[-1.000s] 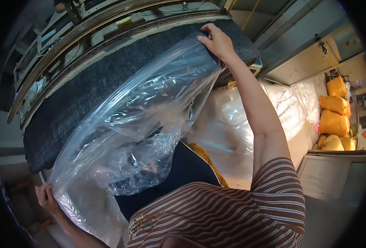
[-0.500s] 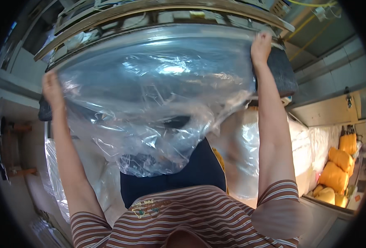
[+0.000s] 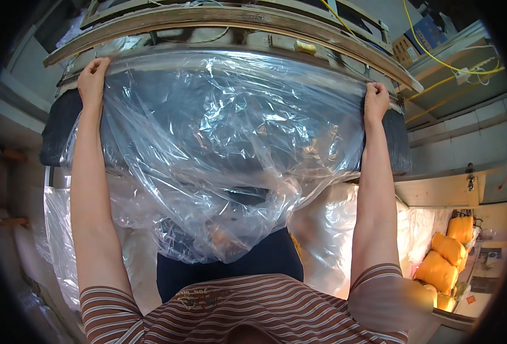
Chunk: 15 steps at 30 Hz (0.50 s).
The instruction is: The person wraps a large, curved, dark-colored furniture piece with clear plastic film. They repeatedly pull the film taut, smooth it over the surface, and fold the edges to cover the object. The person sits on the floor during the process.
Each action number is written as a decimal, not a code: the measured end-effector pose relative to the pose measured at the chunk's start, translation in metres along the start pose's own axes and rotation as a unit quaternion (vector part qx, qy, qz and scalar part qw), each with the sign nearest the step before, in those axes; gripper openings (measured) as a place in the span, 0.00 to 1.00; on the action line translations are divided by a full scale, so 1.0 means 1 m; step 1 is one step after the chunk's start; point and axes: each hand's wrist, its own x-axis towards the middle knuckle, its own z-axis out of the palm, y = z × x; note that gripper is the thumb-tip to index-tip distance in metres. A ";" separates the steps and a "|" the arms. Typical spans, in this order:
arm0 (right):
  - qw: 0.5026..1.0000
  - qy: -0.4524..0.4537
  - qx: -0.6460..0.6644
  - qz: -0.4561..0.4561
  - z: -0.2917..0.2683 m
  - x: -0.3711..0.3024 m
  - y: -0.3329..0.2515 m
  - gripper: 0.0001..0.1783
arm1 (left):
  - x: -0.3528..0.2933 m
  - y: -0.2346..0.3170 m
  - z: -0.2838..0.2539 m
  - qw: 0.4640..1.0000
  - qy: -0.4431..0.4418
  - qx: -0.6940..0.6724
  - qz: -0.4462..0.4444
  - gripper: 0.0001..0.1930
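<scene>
A large clear plastic sheet (image 3: 225, 114) is stretched wide between my hands, wrinkled and shiny. My left hand (image 3: 93, 83) pinches its far left corner at the far edge of a dark padded surface (image 3: 399, 143). At the right corner, my right hand (image 3: 376, 102) has its fingers closed on the same far edge. The sheet's near part hangs in loose folds over the padded front and down against my dark trousers (image 3: 265, 252). I cannot tell whether it is a single layer or a bag.
Just beyond the sheet runs a long wooden bar (image 3: 230, 18), with a small yellow block (image 3: 305, 47) behind the sheet's edge. Yellow cables (image 3: 437, 60) hang at the far right. Orange sacks (image 3: 439, 269) are piled at the right, near more clear plastic (image 3: 339, 241).
My left hand has moved away from me and a little to the right; my right hand is slightly lower and farther right. The sheet's far edge now lies straighter along the padded surface's far side.
</scene>
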 end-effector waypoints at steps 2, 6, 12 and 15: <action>0.998 0.040 -0.026 -0.029 0.002 -0.002 -0.005 0.13 | 0.002 0.003 -0.001 0.999 0.006 0.049 -0.016 0.17; 0.997 0.063 -0.049 -0.010 0.005 -0.002 -0.004 0.23 | 0.013 -0.014 -0.011 0.989 0.028 0.143 0.021 0.18; 0.995 0.042 0.075 0.043 -0.002 0.008 0.011 0.20 | 0.004 -0.022 -0.025 0.996 0.013 0.088 -0.017 0.19; 0.993 0.039 0.086 0.067 -0.002 0.013 0.018 0.20 | 0.003 -0.020 -0.032 0.996 0.026 0.063 -0.050 0.22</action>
